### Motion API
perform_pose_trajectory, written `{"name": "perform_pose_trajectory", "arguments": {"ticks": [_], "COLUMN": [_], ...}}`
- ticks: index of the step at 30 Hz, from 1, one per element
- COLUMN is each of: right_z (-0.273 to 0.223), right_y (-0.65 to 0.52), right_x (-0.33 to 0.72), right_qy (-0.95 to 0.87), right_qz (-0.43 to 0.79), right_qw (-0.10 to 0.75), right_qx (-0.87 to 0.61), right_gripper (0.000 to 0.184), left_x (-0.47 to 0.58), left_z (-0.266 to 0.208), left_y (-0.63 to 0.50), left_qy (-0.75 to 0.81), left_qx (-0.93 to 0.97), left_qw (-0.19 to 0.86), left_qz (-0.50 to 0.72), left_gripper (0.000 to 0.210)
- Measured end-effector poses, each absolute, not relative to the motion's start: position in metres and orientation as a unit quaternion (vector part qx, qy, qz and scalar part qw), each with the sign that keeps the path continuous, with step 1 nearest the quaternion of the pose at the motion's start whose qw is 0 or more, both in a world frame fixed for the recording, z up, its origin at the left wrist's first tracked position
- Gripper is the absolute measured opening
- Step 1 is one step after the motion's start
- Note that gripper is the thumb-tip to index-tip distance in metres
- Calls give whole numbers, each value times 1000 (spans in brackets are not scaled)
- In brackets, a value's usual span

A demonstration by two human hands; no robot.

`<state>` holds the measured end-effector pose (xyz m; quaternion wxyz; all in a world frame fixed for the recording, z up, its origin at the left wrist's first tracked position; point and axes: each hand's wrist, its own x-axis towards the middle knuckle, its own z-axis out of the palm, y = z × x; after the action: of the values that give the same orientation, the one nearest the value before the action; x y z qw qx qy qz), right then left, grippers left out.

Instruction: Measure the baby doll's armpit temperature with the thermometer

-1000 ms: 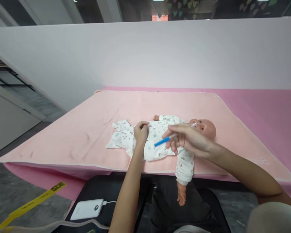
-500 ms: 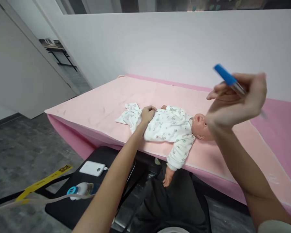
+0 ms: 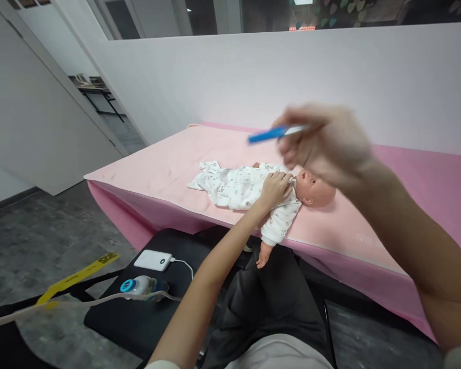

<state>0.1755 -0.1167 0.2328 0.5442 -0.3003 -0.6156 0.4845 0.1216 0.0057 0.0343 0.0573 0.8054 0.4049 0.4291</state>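
A baby doll [image 3: 234,188] in a white printed sleepsuit lies on its back on a pink-covered table [image 3: 157,164], its head to the right. My left hand [image 3: 275,188] rests on the doll's upper chest by the collar, fingers laid out on the cloth. Raised above the doll's head, my right hand [image 3: 330,143] is blurred. Its fingers close on a slim blue-and-white stick [image 3: 267,135], pen-like, the blue end pointing left. The hand covers the stick's other end and hides part of the doll's head. One doll arm hangs past the table's near edge.
On a black chair [image 3: 119,318] at the lower left lie a white power bank [image 3: 152,260] with a cable and a bottle with a blue cap [image 3: 128,286]. A pale strap [image 3: 84,303] crosses in front. A white wall [image 3: 253,77] stands behind the table.
My left hand has moved from the doll's lower body to its upper chest. My right hand has swung left, and the stick has turned nearly level.
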Motion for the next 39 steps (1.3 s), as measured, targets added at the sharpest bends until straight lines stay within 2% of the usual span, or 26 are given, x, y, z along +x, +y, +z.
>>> {"name": "perform_pose_trajectory", "arguments": {"ticks": [2, 6, 7, 10, 11, 12, 13, 14, 16, 18, 21, 25, 30, 35, 39], "right_z": [231, 235, 238, 232, 221, 205, 183, 159, 109, 66, 31, 17, 12, 8, 7], "right_y": [-123, -126, -128, -139, -144, -148, -152, -154, -157, -156, -154, -161, -173, -181, -185], "right_x": [182, 204, 212, 234, 239, 244, 249, 253, 264, 278, 298, 313, 326, 335, 337], "right_qy": [-619, -670, -667, -547, -508, -535, -623, -717, -795, -804, -795, -785, -774, -755, -740], "right_qz": [376, 361, 326, 93, 59, 57, 92, 116, 98, 64, 45, 43, 79, 87, 98], "right_qw": [642, 524, 550, 783, 814, 782, 672, 514, 297, 195, 174, 192, 164, 200, 207], "right_qx": [-251, -382, -383, -283, -276, -314, -389, -456, -519, -558, -579, -588, -606, -619, -633], "right_gripper": [32, 21, 21, 24, 26, 24, 22, 20, 23, 30, 34, 34, 55, 46, 47], "left_x": [122, 114, 114, 113, 113, 113, 113, 113, 113, 113, 112, 111, 112, 113, 111], "left_z": [23, 12, 11, 12, 12, 12, 13, 13, 14, 14, 13, 13, 12, 11, 10], "left_y": [0, 0, 1, 0, -1, -2, -3, -4, -4, -4, -4, -4, -6, -7, -7], "left_qy": [350, 338, 330, 305, 302, 301, 300, 299, 299, 296, 292, 294, 291, 299, 300], "left_qx": [845, 838, 838, 839, 838, 836, 834, 833, 831, 831, 830, 824, 819, 814, 815], "left_qw": [1, -68, -71, -74, -74, -74, -76, -78, -85, -91, -93, -95, -109, -110, -97], "left_qz": [405, 422, 428, 444, 449, 453, 456, 458, 461, 463, 466, 475, 482, 486, 487], "left_gripper": [18, 22, 22, 22, 21, 21, 20, 20, 18, 16, 17, 17, 16, 15, 16]}}
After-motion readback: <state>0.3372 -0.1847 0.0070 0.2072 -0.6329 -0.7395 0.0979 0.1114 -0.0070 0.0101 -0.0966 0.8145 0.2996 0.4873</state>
